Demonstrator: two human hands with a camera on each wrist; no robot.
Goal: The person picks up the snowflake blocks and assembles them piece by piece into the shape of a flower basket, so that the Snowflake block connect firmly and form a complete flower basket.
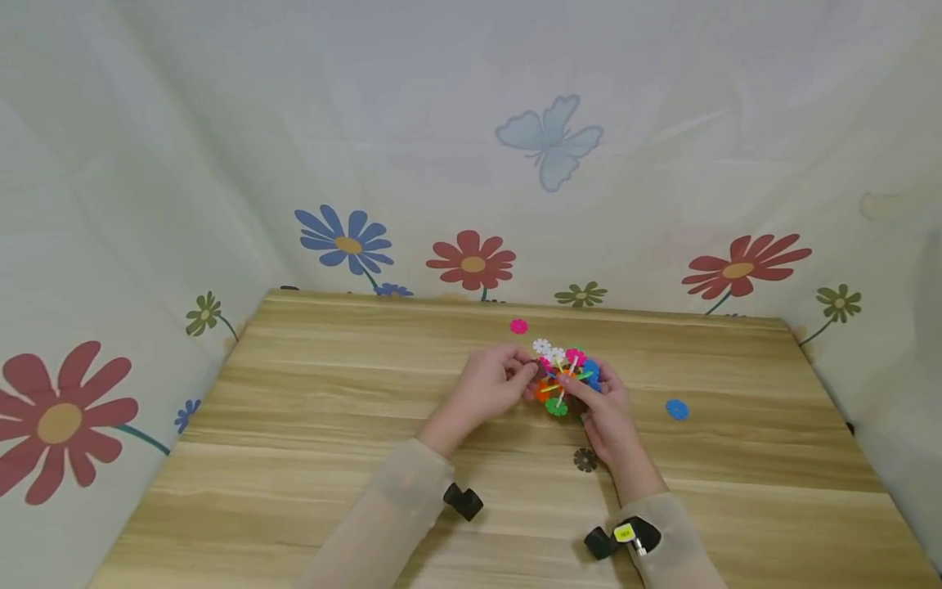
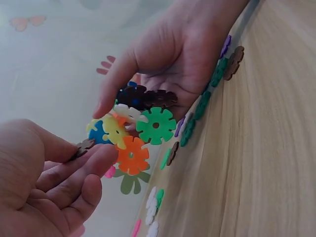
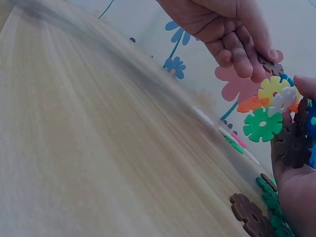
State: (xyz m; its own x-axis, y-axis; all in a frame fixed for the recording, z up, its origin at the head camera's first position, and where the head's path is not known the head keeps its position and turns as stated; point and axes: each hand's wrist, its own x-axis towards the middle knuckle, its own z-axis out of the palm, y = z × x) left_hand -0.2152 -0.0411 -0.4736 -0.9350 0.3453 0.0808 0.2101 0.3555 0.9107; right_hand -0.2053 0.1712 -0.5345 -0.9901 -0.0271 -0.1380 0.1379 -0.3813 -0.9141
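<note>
My left hand (image 1: 487, 383) pinches a small brown snowflake disc (image 2: 85, 146) between thumb and fingers, at the edge of a cluster of interlocked toy discs (image 2: 129, 165). Whether that disc touches the cluster I cannot tell. The cluster has green, orange, yellow, white, blue and dark brown notched pieces pointing several ways. My right hand (image 1: 612, 419) grips it from the right, with the thumb over the near side and the fingers behind. In the right wrist view, the cluster's green disc (image 3: 261, 125) faces the camera. The palm hides part of the back.
On the wooden table (image 1: 331, 393) lie a pink disc (image 1: 518, 326) beyond the hands, a blue disc (image 1: 677, 410) to the right and a dark brown disc (image 1: 585, 460) by the right wrist. The left wrist view shows several more loose discs, some green (image 2: 201, 104). A flowered curtain (image 1: 412, 164) stands behind.
</note>
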